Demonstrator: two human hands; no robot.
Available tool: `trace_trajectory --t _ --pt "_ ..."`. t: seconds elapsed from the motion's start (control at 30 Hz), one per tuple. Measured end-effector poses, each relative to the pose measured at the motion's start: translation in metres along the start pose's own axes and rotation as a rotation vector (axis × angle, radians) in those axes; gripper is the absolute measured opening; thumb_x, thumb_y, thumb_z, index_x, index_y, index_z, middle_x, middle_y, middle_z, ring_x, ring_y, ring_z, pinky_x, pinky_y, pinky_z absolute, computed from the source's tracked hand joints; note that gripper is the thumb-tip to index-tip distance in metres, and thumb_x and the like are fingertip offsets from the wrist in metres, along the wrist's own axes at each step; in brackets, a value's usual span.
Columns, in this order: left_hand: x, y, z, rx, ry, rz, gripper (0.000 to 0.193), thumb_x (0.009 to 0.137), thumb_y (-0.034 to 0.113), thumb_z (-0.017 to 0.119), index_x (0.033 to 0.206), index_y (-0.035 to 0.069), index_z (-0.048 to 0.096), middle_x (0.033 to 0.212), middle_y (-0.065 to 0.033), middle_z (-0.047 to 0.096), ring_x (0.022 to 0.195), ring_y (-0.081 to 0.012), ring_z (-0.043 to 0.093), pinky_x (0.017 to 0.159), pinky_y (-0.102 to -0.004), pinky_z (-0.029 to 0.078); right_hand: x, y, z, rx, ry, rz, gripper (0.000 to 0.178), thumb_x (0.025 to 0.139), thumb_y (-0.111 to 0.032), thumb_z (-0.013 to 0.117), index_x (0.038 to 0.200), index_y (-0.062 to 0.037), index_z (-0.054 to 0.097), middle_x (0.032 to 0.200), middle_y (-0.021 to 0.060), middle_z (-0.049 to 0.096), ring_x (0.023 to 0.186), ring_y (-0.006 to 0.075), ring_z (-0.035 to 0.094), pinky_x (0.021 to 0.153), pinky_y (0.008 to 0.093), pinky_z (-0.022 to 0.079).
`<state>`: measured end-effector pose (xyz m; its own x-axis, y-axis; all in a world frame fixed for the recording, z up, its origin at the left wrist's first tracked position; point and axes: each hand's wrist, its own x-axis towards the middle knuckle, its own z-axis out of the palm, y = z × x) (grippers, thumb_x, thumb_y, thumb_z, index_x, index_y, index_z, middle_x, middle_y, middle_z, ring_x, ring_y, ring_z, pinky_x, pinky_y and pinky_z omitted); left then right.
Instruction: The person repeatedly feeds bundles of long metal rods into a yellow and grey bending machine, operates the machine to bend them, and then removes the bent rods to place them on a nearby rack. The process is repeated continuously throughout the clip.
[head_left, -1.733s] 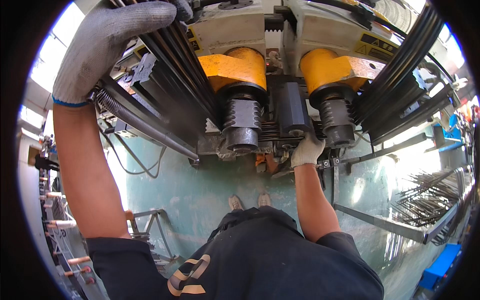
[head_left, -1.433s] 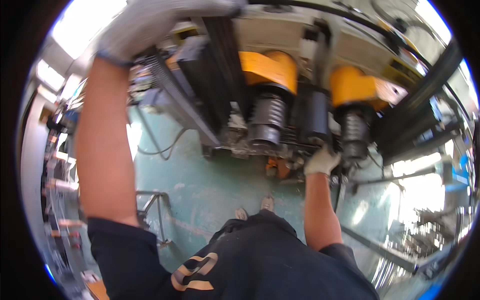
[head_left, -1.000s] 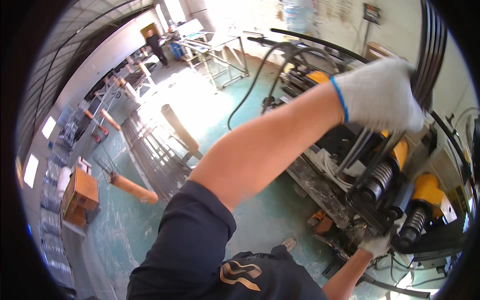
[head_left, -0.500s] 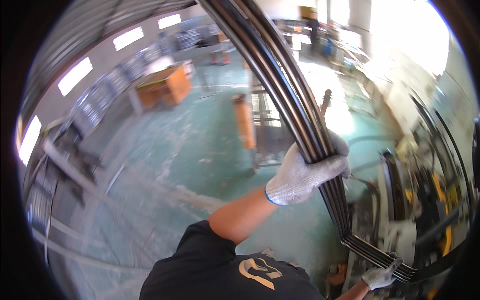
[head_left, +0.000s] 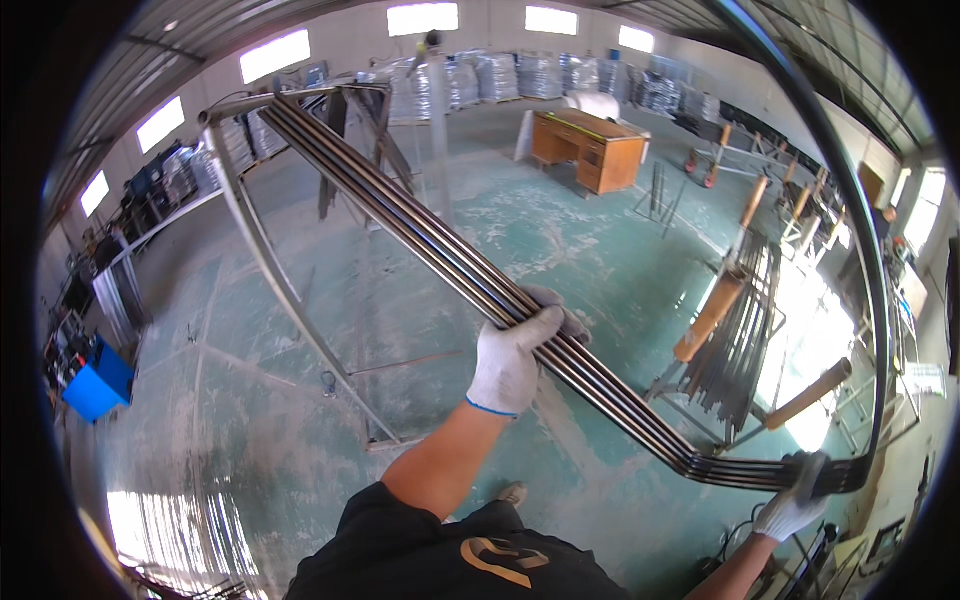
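Note:
Both my hands hold a bundle of several long, dark, shiny bent metal tubes (head_left: 430, 240). My left hand (head_left: 508, 362), in a white knit glove with a blue cuff edge, is closed around their long straight run. My right hand (head_left: 796, 502), gloved too, grips the short stretch past the lower bend. Beyond it the tubes turn sharply upward and curve along the right side to the top of the view. The far left end of the bundle overlaps the top of a metal frame (head_left: 262, 230); I cannot tell whether they touch.
An orange-brown wooden desk (head_left: 612, 165) stands farther back. To the right, a rack with brown cylindrical posts (head_left: 712, 315) holds many dark tubes (head_left: 735, 350). A blue bin (head_left: 100, 380) sits at far left. Wrapped stacks (head_left: 495, 78) line the back wall. A person (head_left: 884, 222) is at far right.
My view has swung left, bringing the metal frame forward. The tube bundle now slants from upper left to lower right, less steeply than before. Both hands have kept hold of it.

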<state>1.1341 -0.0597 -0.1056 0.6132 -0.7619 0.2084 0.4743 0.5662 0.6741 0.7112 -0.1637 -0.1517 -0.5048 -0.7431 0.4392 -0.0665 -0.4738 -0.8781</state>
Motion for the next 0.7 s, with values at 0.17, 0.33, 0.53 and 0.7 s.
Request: trace_trajectory --t 0.17,0.33,0.53,0.7 --pt "0.075 0.050 -0.069 -0.138 0.071 0.074 0.013 0.099 0.005 0.068 0.112 0.003 0.067 0.093 -0.0168 0.074 0.089 -0.0385 0.076 0.087 -0.0530 0.064 0.035 -0.057 0.145 -0.235 -0.068 -0.378 0.031 0.110 -0.029 0.071 0.115 0.0017 0.072 0.092 0.0068 0.072 0.083 0.0159 0.067 0.077 0.0336 0.055" --pt "0.172 0.125 -0.167 -0.156 -0.015 0.180 0.022 0.103 0.016 0.064 0.115 -0.002 0.069 0.111 -0.0199 0.074 0.113 -0.0367 0.070 0.110 -0.0519 0.052 0.048 -0.152 0.372 -0.239 -0.179 -0.724 0.029 0.104 -0.028 0.069 0.114 -0.0004 0.072 0.095 0.0080 0.070 0.089 0.0209 0.068 0.084 0.0384 0.056" --pt "0.266 0.217 -0.236 -0.466 0.027 0.359 0.044 0.109 0.017 0.060 0.145 -0.008 0.062 0.152 -0.0273 0.062 0.150 -0.0428 0.050 0.132 -0.0622 0.032 -0.069 -0.267 0.538 0.143 -0.318 -1.113 0.029 0.097 -0.026 0.066 0.114 -0.0030 0.071 0.098 0.0095 0.067 0.097 0.0269 0.069 0.093 0.0441 0.056" --pt "0.213 0.204 -0.330 -0.010 0.101 0.443 0.051 0.115 0.028 0.052 0.154 -0.004 0.056 0.154 -0.0217 0.061 0.145 -0.0382 0.055 0.128 -0.0577 0.038 -0.214 -0.153 0.531 0.419 -0.908 -1.277 0.028 0.091 -0.024 0.066 0.112 -0.0067 0.071 0.098 0.0090 0.067 0.100 0.0298 0.070 0.096 0.0473 0.057"
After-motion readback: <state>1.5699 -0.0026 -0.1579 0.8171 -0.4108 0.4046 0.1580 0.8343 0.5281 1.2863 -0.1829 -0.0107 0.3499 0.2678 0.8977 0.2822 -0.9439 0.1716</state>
